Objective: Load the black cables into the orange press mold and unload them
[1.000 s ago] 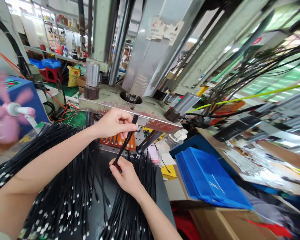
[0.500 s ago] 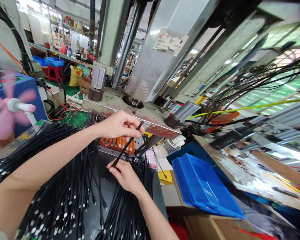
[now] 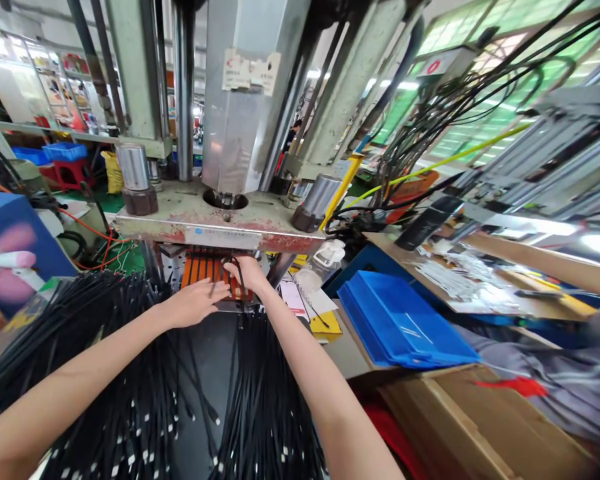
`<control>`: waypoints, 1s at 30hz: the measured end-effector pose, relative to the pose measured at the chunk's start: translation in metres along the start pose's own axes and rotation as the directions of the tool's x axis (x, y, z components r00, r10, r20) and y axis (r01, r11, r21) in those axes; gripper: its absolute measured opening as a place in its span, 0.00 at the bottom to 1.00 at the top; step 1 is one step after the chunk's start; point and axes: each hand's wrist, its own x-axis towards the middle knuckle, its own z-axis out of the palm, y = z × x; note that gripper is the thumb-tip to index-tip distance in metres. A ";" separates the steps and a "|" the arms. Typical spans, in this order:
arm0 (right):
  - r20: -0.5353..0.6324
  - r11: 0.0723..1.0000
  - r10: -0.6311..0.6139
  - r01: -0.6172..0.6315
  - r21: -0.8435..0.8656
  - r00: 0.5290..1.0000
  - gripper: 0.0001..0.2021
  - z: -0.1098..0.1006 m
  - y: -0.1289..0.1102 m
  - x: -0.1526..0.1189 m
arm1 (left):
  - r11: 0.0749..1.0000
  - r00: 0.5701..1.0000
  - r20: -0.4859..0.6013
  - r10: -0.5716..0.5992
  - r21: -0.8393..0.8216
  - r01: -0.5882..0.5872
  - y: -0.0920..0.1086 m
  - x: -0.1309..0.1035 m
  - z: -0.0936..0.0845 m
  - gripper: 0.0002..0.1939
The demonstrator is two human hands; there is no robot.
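My left hand (image 3: 200, 301) is stretched out flat with its fingers apart, at the front edge of an orange slotted fixture (image 3: 194, 271) under the press; nothing shows in it. My right hand (image 3: 247, 273) is at the fixture's right side, its fingers closed on a thin black cable (image 3: 241, 283) that curves down from them. The fingertips partly hide the cable's end. Black cables with pale metal plugs lie in a large bundle (image 3: 110, 373) below my left forearm. Another bundle of black cables (image 3: 263, 393) hangs beside my right forearm.
The press plate (image 3: 225, 235) spans above both hands, between steel columns. On the right are blue trays (image 3: 405, 320), a cardboard box (image 3: 480, 420) and a phone (image 3: 293, 298) on paper. A pink fan (image 3: 10, 260) is at the left. A person's grey sleeve (image 3: 575, 360) shows far right.
Both hands have moved from in front of the press to the orange fixture. My left hand has let go of the cable and opened; my right hand still has a cable. The view has turned right.
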 end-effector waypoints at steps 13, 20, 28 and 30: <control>-0.212 0.932 0.114 -0.178 -0.316 0.971 0.08 0.002 -0.003 -0.007 | 0.951 0.940 0.148 -0.307 0.092 0.296 -0.030 0.056 -0.013 0.29; -0.080 0.926 0.190 -0.206 -0.317 0.978 0.05 0.002 -0.009 -0.023 | 0.885 0.879 0.103 -0.466 0.057 0.462 -0.061 0.109 -0.015 0.25; -0.255 0.920 0.031 -0.128 -0.371 0.966 0.12 -0.015 0.016 -0.088 | 0.929 0.928 -0.108 -0.356 0.069 0.364 -0.032 0.026 -0.020 0.25; -0.230 0.770 0.199 -0.297 -0.564 0.953 0.17 -0.022 0.028 -0.123 | 0.899 0.891 -0.252 -0.377 0.132 0.417 -0.019 -0.013 -0.016 0.21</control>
